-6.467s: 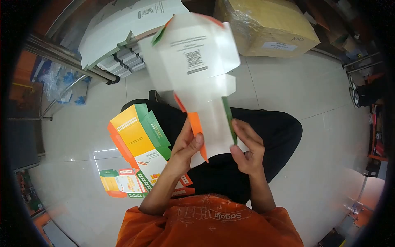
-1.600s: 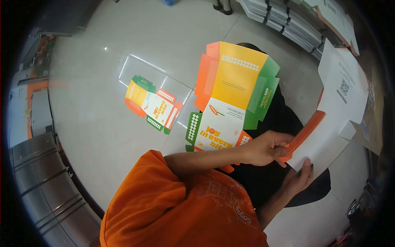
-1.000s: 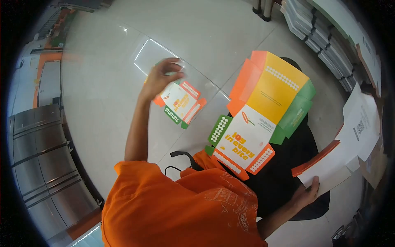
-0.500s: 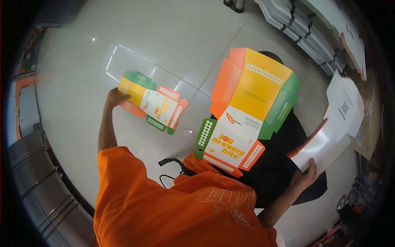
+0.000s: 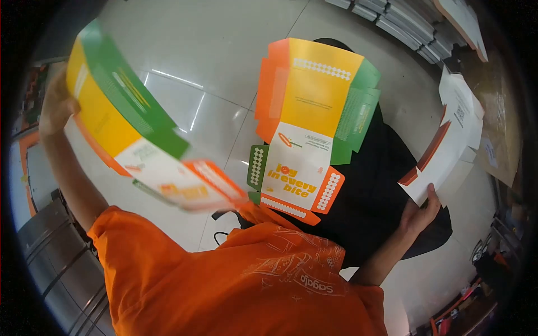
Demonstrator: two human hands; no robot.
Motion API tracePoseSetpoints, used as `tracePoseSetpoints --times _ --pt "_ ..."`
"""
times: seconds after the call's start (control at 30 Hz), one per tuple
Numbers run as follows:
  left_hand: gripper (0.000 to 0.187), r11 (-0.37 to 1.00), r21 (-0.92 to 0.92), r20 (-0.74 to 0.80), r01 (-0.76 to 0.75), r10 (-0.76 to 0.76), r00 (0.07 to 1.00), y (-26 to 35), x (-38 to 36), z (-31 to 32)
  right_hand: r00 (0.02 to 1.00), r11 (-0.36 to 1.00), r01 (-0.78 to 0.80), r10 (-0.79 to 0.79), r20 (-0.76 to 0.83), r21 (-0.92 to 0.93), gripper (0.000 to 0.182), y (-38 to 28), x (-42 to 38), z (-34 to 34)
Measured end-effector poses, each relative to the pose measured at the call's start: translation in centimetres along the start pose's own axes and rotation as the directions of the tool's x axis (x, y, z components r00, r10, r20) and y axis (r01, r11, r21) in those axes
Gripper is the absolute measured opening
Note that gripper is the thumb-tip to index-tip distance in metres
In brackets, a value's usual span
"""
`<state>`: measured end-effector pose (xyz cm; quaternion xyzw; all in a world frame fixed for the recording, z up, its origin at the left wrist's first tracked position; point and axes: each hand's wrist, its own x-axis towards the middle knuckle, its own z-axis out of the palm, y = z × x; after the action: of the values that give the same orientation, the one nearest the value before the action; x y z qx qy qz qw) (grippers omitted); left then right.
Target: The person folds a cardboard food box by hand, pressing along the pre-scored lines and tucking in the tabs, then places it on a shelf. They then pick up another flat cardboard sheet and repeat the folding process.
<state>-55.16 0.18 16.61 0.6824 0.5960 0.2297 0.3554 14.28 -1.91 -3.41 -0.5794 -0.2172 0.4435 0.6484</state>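
Out to the left, my left hand (image 5: 58, 103) grips the yellow end of an unfolded food box blank (image 5: 106, 123), held tilted and partly blurred by motion. A second box blank (image 5: 320, 98) lies flat across my lap, with its yellow, green, orange and white printed side up and "joy in every bite" on the white panel. On the right, my right hand (image 5: 421, 215) is closed on the near edge of another cardboard blank (image 5: 448, 148), whose white side with a printed code faces up and whose orange flap shows at its left edge.
Stacks of folded grey-white cardboard (image 5: 412, 25) stand at the upper right. Brown cardboard (image 5: 501, 123) lies at the far right. A metal slatted bench (image 5: 50, 252) is at the lower left, and glossy floor tiles (image 5: 207, 50) stretch ahead.
My left hand has swung left and raised its box blank closer to the camera. The blank on my lap and the one in my right hand show little change apart from a view shift.
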Motion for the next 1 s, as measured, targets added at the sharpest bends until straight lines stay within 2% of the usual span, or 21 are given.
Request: tracePoseSetpoints --times 0.07,0.13,0.2,0.3,0.37,0.4,0.47,0.5,0.53,0.57,0.6,0.63,0.7,0.77,0.83,0.87,0.9,0.93,0.97,1.0 --pt "0.083 0.998 -0.04 0.237 0.051 -0.041 0.971 0.9 4.9 1.1 0.999 0.999 -0.034 0.034 -0.022 0.011 0.039 0.0 -0.2 0.0" --pt "0.074 0.997 -0.052 0.329 -0.053 0.067 0.942 4.0 10.7 8.2 0.998 0.999 -0.046 0.047 -0.035 0.028 0.039 -0.1 -0.4 -0.5" --pt "0.063 0.991 -0.133 0.443 0.005 0.055 0.895 6.9 14.5 15.7 0.998 0.998 -0.048 0.049 -0.046 0.04 0.038 0.1 -0.1 -1.4" --pt "0.054 0.994 -0.103 0.451 -0.027 0.071 0.89 9.4 17.1 22.6 0.997 0.991 -0.062 0.065 -0.028 0.121 0.039 -0.1 0.1 -2.4" --pt "0.046 1.0 -0.002 0.341 0.001 0.0 0.94 10.5 18.2 24.7 0.998 0.99 -0.06 0.063 -0.02 0.125 0.038 -1.0 -0.1 -2.2" --pt "0.046 1.0 0.001 0.347 -0.008 0.007 0.938 10.5 18.5 25.4 0.998 0.99 -0.065 0.064 0.008 0.126 0.038 -1.3 -0.1 -1.9" --pt "0.045 0.972 0.223 0.197 -0.072 0.027 0.98 10.9 18.4 26.4 0.997 0.983 -0.074 0.075 -0.001 0.167 0.037 -1.8 -0.3 -1.6" --pt "0.051 0.931 0.36 0.219 -0.063 -0.019 0.976 12.5 18.5 26.2 0.997 0.987 -0.073 0.074 -0.001 0.145 0.037 -1.5 -0.3 -1.6" --pt "0.051 0.925 0.373 0.214 -0.076 -0.006 0.977 13.0 17.9 26.3 0.997 0.99 -0.071 0.071 0.008 0.125 0.037 -1.5 -0.3 -2.0" --pt "0.056 0.917 0.357 0.169 -0.18 0.126 0.977 12.7 17.6 26.4 0.992 0.984 -0.126 0.124 0.022 0.124 0.039 -1.3 -0.2 -2.7" --pt "0.061 0.894 0.339 0.126 -0.294 0.267 0.955 12.5 17.5 26.5 0.994 0.985 -0.107 0.108 0.005 0.136 0.039 -0.8 -0.3 -3.1" --pt "0.066 0.895 0.362 0.115 -0.26 0.234 0.965 13.1 17.0 26.7 0.994 0.989 -0.107 0.105 0.029 0.104 0.039 -0.4 -0.3 -3.3" --pt "0.064 0.844 0.471 -0.063 -0.256 0.321 0.945 14.5 16.2 27.8 0.995 0.994 -0.092 0.089 0.052 0.055 0.039 -1.2 -0.4 -3.3" --pt "0.05 0.837 0.456 -0.139 -0.302 0.402 0.905 18.4 15.4 29.2 0.994 0.996 -0.094 0.093 0.053 0.01 0.036 -2.1 -0.3 -2.1" --pt "0.045 0.915 0.047 0.065 -0.402 0.398 0.915 23.7 13.9 30.0 0.99 0.994 -0.105 0.107 0.088 -0.032 0.033 -2.0 -0.2 -2.0" --pt "0.032 0.854 -0.097 0.175 -0.51 0.519 0.836 27.2 13.5 30.7 0.994 0.995 -0.091 0.094 0.058 -0.049 0.034 -1.6 0.0 -2.2" --pt "0.029 0.861 -0.323 0.285 -0.394 0.485 0.827 30.3 12.4 32.3 0.996 0.995 -0.078 0.08 0.031 -0.06 0.035 -1.2 0.1 -2.2" --pt "0.027 0.819 -0.526 0.398 -0.228 0.474 0.785 32.4 11.4 33.7 0.956 0.946 -0.287 0.273 -0.103 -0.153 0.033 -2.7 -0.2 -1.5" --pt "0.027 0.82 -0.532 0.397 -0.213 0.464 0.792 33.3 11.1 34.3 0.983 0.979 -0.183 0.183 -0.009 -0.087 0.033 -2.1 -0.8 -2.1" --pt "0.019 0.759 -0.566 0.444 -0.32 0.609 0.657 33.8 11.7 34.6 0.995 0.998 -0.063 0.063 0.081 0.001 0.033 -1.2 -0.5 -2.0"
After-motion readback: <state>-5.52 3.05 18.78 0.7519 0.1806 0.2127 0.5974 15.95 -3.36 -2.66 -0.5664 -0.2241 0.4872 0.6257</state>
